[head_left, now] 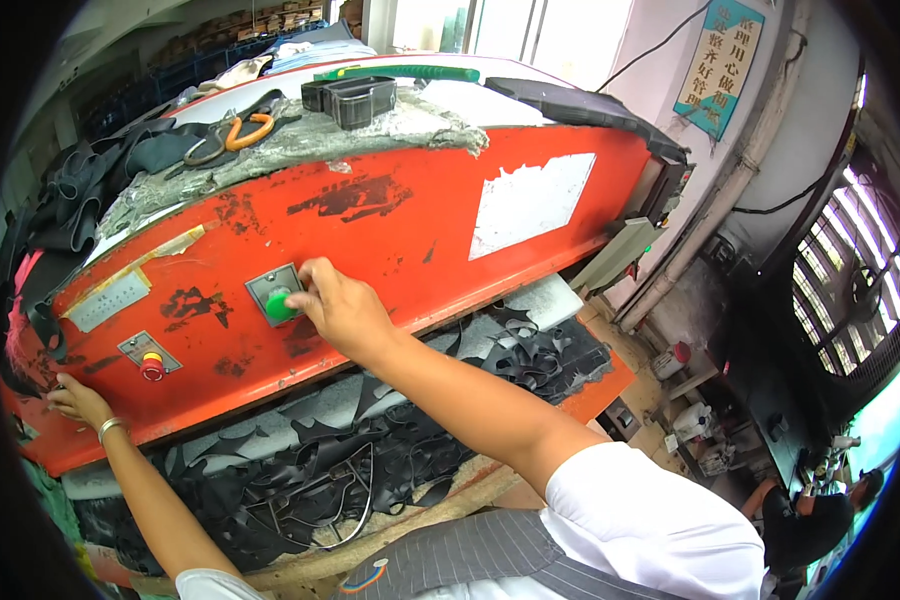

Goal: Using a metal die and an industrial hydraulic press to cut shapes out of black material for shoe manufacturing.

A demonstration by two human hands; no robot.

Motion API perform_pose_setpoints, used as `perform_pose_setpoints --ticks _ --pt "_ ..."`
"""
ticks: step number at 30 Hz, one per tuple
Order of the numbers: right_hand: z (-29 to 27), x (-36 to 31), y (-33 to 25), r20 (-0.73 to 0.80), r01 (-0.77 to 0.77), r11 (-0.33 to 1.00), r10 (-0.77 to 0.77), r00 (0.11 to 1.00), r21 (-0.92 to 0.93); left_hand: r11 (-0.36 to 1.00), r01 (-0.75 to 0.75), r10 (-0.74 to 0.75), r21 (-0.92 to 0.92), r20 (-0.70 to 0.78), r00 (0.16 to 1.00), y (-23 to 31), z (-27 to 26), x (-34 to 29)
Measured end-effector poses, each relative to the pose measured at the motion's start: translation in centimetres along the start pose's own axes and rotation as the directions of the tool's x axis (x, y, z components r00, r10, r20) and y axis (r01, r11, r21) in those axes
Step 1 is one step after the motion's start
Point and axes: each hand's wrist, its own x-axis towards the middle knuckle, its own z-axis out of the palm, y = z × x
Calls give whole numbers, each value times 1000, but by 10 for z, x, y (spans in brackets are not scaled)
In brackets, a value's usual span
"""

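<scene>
Ragged grey mat (305,152); black tray (368,108), orange-handled scissors (234,133)

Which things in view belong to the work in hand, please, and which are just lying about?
Apparently in use:
- red machine, with the left hand at its left end
- green button, with the right hand at it

Probably just lying about:
- black tray, orange-handled tool and long green item, on top
- black scraps, below
</scene>
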Motion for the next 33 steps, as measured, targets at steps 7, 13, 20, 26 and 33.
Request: perform_pose_setpoints --ticks 7,13,20,26,33 --pt "-58 -148 -5 444 -266 963 258 858 -46 897 123 219 -424 670 709 32 -114 -158" --pt "-113 -275 -28 701 -197 956 292 650 -216 796 192 590 -574 807 -31 124 -270 -332" --pt "-111 -292 -31 612 -99 913 342 713 -395 803 -60 569 -592 794 -214 149 -276 -383" --pt "-131 -271 -3 730 -159 948 314 607 -276 825 -115 498 -553 808 -314 173 -262 -382" --pt "-178 -163 131 -41 -452 683 527 849 -574 756 -16 574 -655 674 -464 249 -195 -399"
